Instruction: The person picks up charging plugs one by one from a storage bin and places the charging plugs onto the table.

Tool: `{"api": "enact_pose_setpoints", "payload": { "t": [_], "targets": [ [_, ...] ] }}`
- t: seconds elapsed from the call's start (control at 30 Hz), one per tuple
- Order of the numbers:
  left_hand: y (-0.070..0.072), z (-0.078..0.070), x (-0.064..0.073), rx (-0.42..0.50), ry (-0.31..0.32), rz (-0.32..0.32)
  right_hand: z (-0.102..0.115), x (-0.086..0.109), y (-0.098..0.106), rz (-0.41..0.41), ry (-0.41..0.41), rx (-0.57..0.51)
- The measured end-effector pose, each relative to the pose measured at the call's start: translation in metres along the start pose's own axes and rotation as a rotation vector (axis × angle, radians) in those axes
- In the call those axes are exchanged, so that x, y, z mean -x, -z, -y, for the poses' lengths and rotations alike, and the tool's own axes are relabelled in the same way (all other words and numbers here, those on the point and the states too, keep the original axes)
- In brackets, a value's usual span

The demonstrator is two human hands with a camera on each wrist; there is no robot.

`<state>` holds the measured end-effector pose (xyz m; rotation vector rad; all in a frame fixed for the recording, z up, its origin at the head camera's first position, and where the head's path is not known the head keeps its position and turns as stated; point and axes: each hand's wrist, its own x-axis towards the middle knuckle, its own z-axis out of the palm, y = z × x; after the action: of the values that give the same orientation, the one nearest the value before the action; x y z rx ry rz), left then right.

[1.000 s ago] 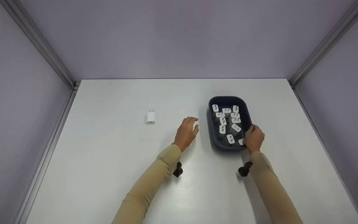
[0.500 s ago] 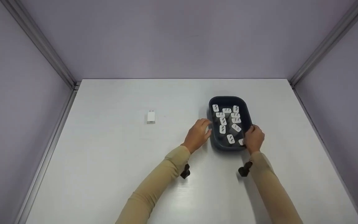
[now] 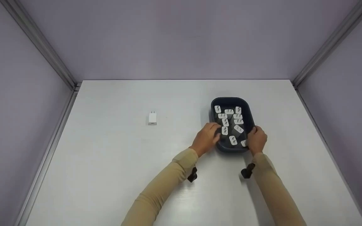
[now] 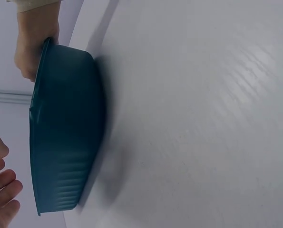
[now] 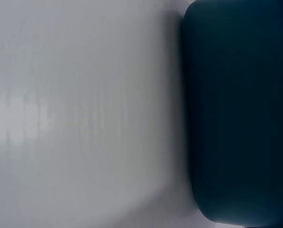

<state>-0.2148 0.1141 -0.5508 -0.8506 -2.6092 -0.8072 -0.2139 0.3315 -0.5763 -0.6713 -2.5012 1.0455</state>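
Note:
A dark teal plastic basin (image 3: 231, 150) stands right of the table's middle, with several white plug chargers (image 3: 233, 140) lying in it. My right hand (image 3: 256, 140) grips the basin's near right rim. Over the left rim reaches my left hand (image 3: 206, 138), its fingers loosely bent with a gap between thumb and fingertips, close to a charger (image 3: 225, 130) near that side. In the left wrist view the left hand (image 4: 2, 187) hovers beside the basin's rim and holds nothing. The right wrist view shows only the basin's outer wall (image 5: 241, 114); the right hand is out of that picture.
A single white charger (image 3: 152, 119) lies on the white table (image 3: 105, 150) left of the middle, prongs pointing away. Grey-lilac walls (image 3: 181, 40) border the table at the back and both sides. Each wrist wears a small black camera (image 3: 247, 172).
My left hand has moved right, from the bare table beside the basin to over its left rim. The right hand keeps its grip, and the basin and chargers stay in place.

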Motion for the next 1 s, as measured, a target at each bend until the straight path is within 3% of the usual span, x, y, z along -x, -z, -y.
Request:
{"api": "enact_pose_setpoints", "payload": {
  "t": [0.37, 0.6, 0.87, 1.0],
  "targets": [
    [-0.01, -0.007, -0.008, -0.017, -0.01, 0.036, 0.0, 0.0, -0.001, -0.011, 0.003, 0.017],
    [-0.014, -0.016, -0.011, -0.088, -0.031, 0.034, 0.0, 0.001, 0.0, -0.009, -0.006, 0.019],
    [-0.026, -0.023, -0.015, -0.185, 0.04, 0.118, -0.002, 0.002, 0.0, -0.02, 0.017, 0.035],
    [-0.029, -0.024, -0.018, -0.238, 0.042, 0.103, -0.002, 0.001, 0.0, -0.019, 0.008, 0.039]
  ]
}}
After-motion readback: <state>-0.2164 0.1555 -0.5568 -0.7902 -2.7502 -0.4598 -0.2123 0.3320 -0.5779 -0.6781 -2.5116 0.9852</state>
